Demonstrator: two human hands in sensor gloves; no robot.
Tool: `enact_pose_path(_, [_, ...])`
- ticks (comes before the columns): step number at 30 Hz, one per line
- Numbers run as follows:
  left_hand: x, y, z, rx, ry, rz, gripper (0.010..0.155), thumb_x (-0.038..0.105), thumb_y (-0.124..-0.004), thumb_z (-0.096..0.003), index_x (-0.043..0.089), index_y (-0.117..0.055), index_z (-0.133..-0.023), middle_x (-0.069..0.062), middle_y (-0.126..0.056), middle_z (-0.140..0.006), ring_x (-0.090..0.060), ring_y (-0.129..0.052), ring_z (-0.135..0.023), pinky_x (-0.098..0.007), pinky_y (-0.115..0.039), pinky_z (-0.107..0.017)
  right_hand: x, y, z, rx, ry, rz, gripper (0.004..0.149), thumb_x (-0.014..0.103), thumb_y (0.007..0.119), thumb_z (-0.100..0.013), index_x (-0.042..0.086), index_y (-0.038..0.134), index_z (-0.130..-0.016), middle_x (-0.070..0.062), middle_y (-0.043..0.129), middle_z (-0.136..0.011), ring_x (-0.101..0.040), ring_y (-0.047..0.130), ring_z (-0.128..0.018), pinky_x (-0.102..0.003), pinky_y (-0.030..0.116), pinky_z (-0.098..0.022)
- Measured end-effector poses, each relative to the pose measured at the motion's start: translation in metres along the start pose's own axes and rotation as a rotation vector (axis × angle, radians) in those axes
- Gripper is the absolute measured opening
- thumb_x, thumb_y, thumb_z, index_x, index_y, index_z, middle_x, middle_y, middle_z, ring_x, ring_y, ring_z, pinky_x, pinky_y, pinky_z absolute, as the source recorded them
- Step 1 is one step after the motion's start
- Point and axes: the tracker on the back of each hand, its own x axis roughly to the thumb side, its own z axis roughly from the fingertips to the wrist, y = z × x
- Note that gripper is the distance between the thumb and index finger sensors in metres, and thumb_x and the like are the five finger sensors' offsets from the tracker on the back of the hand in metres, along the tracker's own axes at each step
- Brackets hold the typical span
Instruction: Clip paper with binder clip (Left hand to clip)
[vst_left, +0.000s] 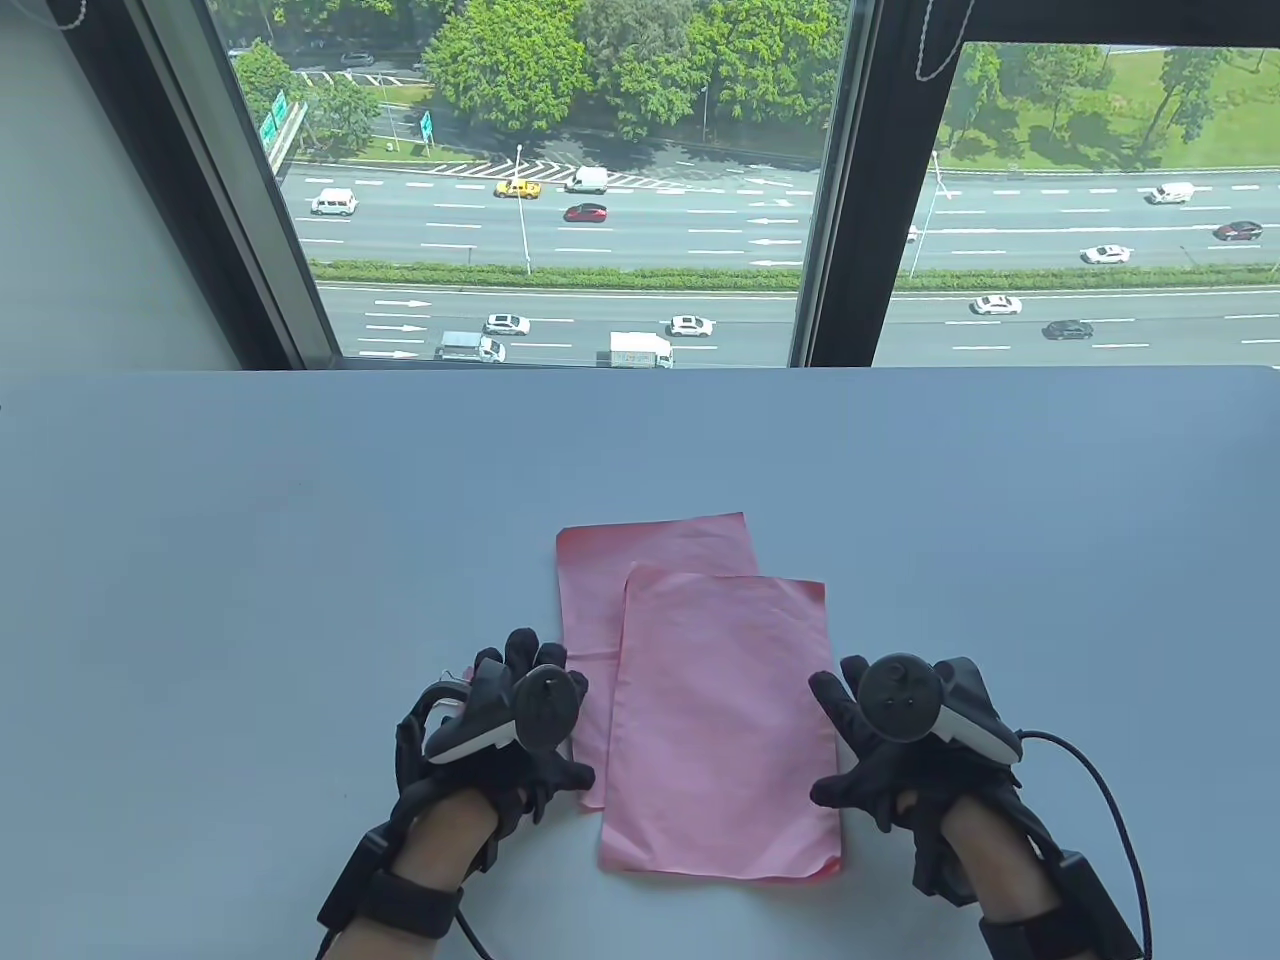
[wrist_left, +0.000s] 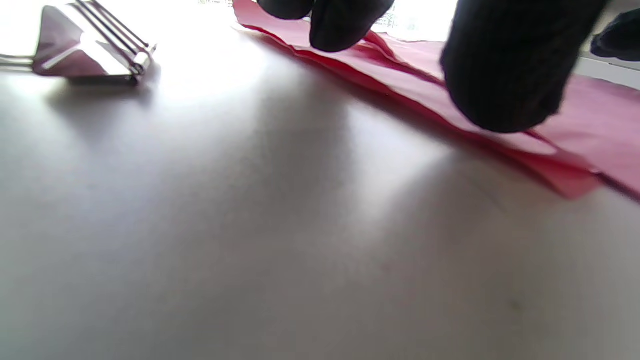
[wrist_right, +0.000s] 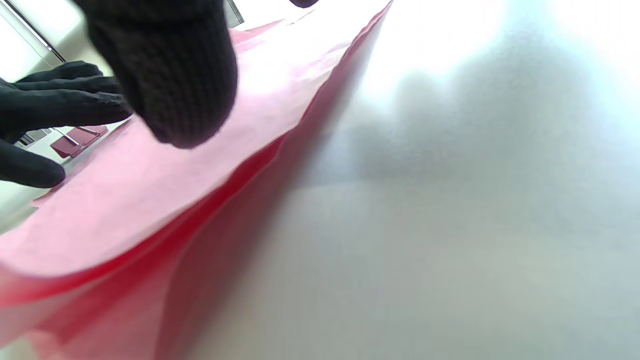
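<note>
Both hands flank the pink sheets: left hand fingertips press their left edge, right hand spread at their right edge. Clip lies on the table, apart from the left hand.

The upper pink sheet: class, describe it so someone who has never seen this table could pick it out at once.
On the pale table under the window, two pink sheets lie between the gloved left hand and right hand. The upper pink sheet is the nearer one, overlapping the lower pink sheet, which pokes out beyond it towards the window and the left.
</note>
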Motion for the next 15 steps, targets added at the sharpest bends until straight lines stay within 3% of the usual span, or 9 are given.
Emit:
enact_pose_path(5, [-0.001, -0.006, -0.003, -0.056, 0.024, 0.001, 0.094, 0.064, -0.085, -0.0392, 0.016, -0.049, -0.112, -0.008, -0.031, -0.121, -0.037, -0.005, -0.103, -0.059, -0.014, -0.071, 0.001, 0.011, -0.005, 0.127, 0.053, 0.023, 0.103, 0.049, 0.093, -0.039, 0.015, 0.025, -0.109, -0.018, 0.009, -0.11, -0.055, 0.006, -0.094, -0.073, 0.018, -0.062])
enact_pose_path(15, [-0.001, -0.006, -0.003, -0.061, 0.04, 0.005, 0.091, 0.064, -0.085, -0.0384, 0.023, -0.05, -0.112, -0.008, -0.03, -0.121, -0.038, -0.005, -0.103, -0.059, -0.016, -0.071, -0.002, 0.014, -0.011, 0.094, 0.078, 0.043, 0.1, 0.048, 0.092, -0.04, 0.022, 0.024, -0.109, -0.018, 0.003, -0.108, -0.055, 0.005, -0.093, -0.073, 0.018, -0.062])
